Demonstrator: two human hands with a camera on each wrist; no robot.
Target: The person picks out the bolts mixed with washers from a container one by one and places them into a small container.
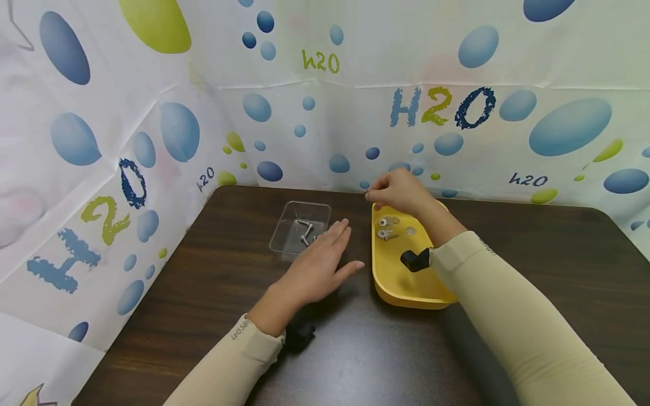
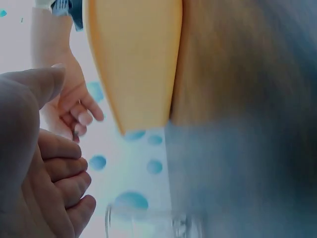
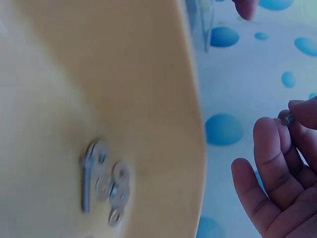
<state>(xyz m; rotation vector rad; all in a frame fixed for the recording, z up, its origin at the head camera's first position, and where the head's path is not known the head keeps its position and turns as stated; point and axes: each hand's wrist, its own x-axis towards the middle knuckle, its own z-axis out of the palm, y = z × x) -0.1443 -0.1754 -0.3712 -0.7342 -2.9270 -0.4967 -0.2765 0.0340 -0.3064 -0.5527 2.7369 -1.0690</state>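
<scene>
My right hand (image 1: 398, 192) is raised over the far left corner of the yellow tray (image 1: 406, 287). Between thumb and fingers it pinches a small metal fastener (image 3: 287, 118), mostly hidden by the fingertips. In the tray lie several metal washers (image 3: 119, 196) and a bolt (image 3: 86, 186). My left hand (image 1: 317, 268) is held out flat with straight fingers, between the tray and a clear plastic box (image 1: 284, 248). Its fingertips overlap the box's right side in the head view; whether they touch cannot be told. Inside the box are several bolts (image 1: 306, 231).
The dark wooden table (image 1: 203, 316) meets a white curtain (image 1: 355, 124) printed with drops at its back and left sides. A black wrist camera (image 1: 415, 260) on the right wrist hangs over the tray; another (image 1: 299, 335) sits under the left wrist.
</scene>
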